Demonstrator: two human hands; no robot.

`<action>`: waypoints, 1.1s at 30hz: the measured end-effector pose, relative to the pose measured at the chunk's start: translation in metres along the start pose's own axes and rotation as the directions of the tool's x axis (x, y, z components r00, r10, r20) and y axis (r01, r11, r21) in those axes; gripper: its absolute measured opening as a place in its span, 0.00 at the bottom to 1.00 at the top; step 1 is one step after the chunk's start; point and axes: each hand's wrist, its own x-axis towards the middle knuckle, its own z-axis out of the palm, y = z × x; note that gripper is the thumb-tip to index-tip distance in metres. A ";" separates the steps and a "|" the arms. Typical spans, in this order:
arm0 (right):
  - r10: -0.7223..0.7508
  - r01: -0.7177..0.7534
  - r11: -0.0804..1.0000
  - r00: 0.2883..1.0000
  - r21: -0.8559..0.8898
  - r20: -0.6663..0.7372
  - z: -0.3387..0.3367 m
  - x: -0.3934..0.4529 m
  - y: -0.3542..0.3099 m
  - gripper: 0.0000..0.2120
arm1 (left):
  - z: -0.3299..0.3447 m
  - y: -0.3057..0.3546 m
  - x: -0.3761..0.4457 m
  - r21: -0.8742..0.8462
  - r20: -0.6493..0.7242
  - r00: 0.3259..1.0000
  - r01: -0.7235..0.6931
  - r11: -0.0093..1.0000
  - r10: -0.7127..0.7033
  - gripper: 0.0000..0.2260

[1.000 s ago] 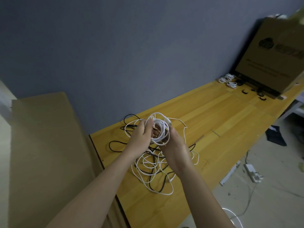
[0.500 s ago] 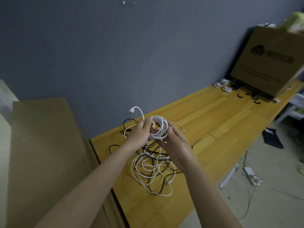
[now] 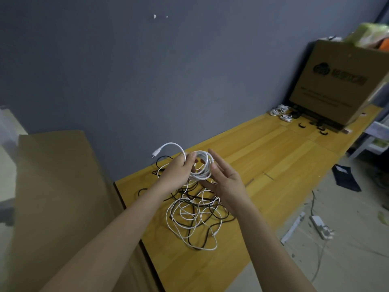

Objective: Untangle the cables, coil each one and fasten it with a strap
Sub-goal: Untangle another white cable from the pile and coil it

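My left hand grips a coiled white cable above the wooden table. The cable's free end with its plug arcs up and to the left of my left hand. My right hand is beside the coil with its fingers spread, touching the coil's right and lower side. Below both hands lies a tangle of white and black cables on the table. Several coiled white cables and black straps lie at the table's far end.
A large cardboard box stands at the far right end of the table. A cardboard sheet leans at the left of the table. On the floor at the right lie a power strip and a dark cloth.
The cable's free end has swung up and out to the left of my left hand. My right hand has spread its fingers off the coil. The view has shifted.
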 end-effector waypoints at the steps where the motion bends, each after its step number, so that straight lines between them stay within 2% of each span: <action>1: -0.005 0.005 1.000 1.000 -0.029 -0.011 -0.001 -0.001 0.000 0.18 | 0.001 0.002 -0.001 0.042 0.009 1.000 -0.017 0.999 0.017 0.18; 6: -0.035 0.020 0.988 0.995 -0.155 -0.094 -0.010 -0.008 -0.002 0.14 | 0.011 0.012 -0.005 0.189 0.076 0.995 -0.082 0.979 0.069 0.17; 10: -0.020 0.005 0.990 0.994 -0.144 -0.103 -0.016 -0.013 -0.009 0.08 | 0.017 0.020 -0.009 0.162 0.104 0.993 -0.066 0.985 0.049 0.19; 14: -0.065 0.025 0.979 0.979 -0.201 -0.194 -0.019 -0.017 -0.010 0.03 | 0.025 0.026 -0.014 0.125 0.097 0.991 -0.099 0.987 0.087 0.15; 16: -0.081 0.032 0.976 0.972 -0.215 -0.222 -0.020 -0.020 -0.009 0.03 | 0.028 0.029 -0.015 0.136 0.092 0.992 -0.095 0.986 0.083 0.15; 20: -0.075 0.035 0.971 0.984 -0.236 -0.160 -0.024 -0.027 -0.019 0.08 | 0.031 0.033 -0.015 0.194 0.086 0.994 -0.089 0.977 0.073 0.15; 23: -0.214 0.109 0.880 0.960 -0.463 -0.180 -0.026 -0.028 -0.022 0.08 | 0.037 0.038 -0.017 0.258 0.085 0.991 -0.118 0.959 0.099 0.14; 26: -0.385 0.160 0.666 0.910 -0.728 -0.152 -0.028 -0.027 -0.015 0.11 | 0.040 0.043 -0.016 0.181 0.110 0.990 -0.110 0.977 0.091 0.13; 29: -0.449 0.199 0.606 0.884 -0.770 -0.125 -0.031 -0.030 -0.015 0.11 | 0.040 0.047 -0.019 -0.004 0.209 0.976 -0.064 0.998 0.064 0.16; 31: -0.439 0.219 0.609 0.894 -0.762 -0.094 -0.031 -0.033 -0.017 0.12 | 0.040 0.045 -0.021 -0.059 0.204 0.977 -0.046 0.997 0.057 0.18; 33: -0.382 0.216 0.621 0.923 -0.754 -0.050 -0.031 -0.036 -0.020 0.13 | 0.040 0.043 -0.021 -0.065 0.164 0.985 -0.047 0.997 0.058 0.16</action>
